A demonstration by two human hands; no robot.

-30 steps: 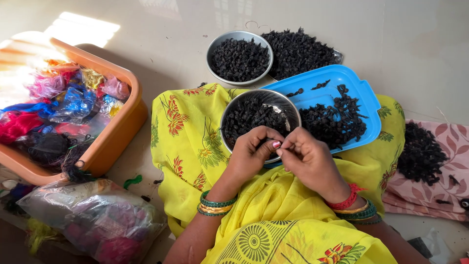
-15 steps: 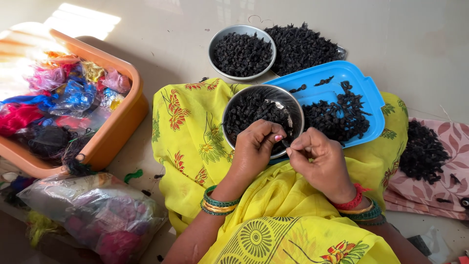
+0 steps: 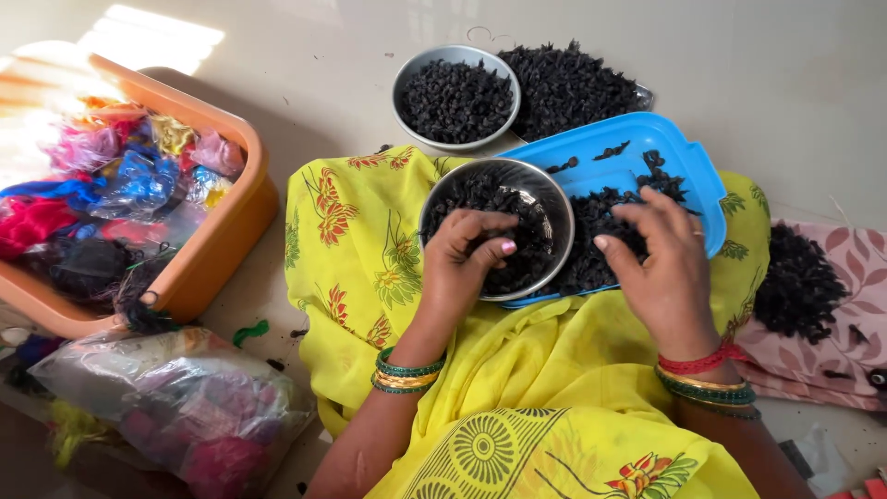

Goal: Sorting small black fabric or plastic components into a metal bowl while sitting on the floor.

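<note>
On my lap, over yellow floral cloth (image 3: 351, 240), a steel bowl (image 3: 558, 208) holds small black pieces. My left hand (image 3: 467, 263) rests on its near rim with fingers curled into the black pieces. Behind and right of the bowl lies a blue plastic tray (image 3: 684, 152) with a heap of the same black pieces (image 3: 601, 249). My right hand (image 3: 661, 254) is spread over that heap, fingertips touching it. Whether either hand pinches a piece is hidden.
A second steel bowl (image 3: 407, 88) of black pieces and a loose black pile (image 3: 573, 83) lie on the floor ahead. An orange tub (image 3: 222, 231) of coloured threads sits left, a clear bag (image 3: 176, 402) of threads near left. Pink floral cloth (image 3: 859, 286) with another black heap lies right.
My hands were together above the bowl's near rim, working one small piece. Now they have parted: the left dipped into the bowl, the right moved right onto the tray heap.
</note>
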